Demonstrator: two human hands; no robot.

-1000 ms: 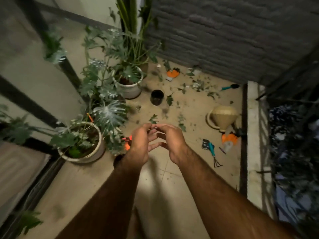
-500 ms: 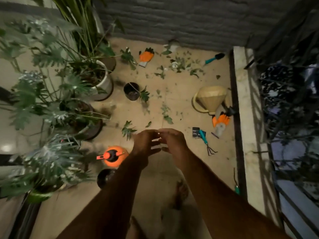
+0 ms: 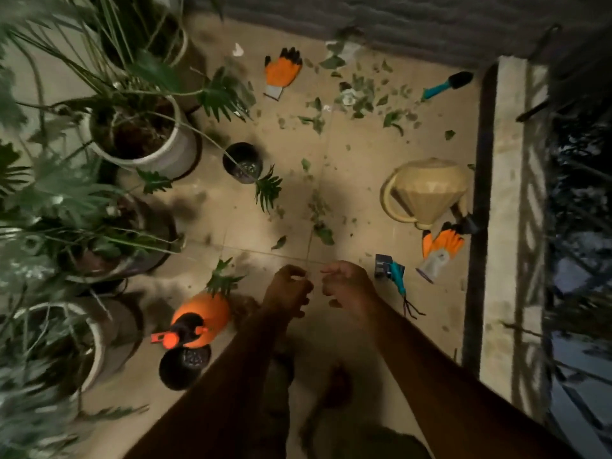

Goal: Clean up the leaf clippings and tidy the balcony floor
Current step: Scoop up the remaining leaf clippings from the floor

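tipped further down now, left hand (image 3: pixel 288 293) and right hand (image 3: pixel 347 286) nearly touching, fingers curled, can't tell if pinching anything, probably readying to gather leaf clippings (image 3: pixel 359 101)

Left hand (image 3: pixel 287 293) and right hand (image 3: pixel 348 284) hover close together, fingers curled, near scattered leaf clippings (image 3: pixel 359 99).
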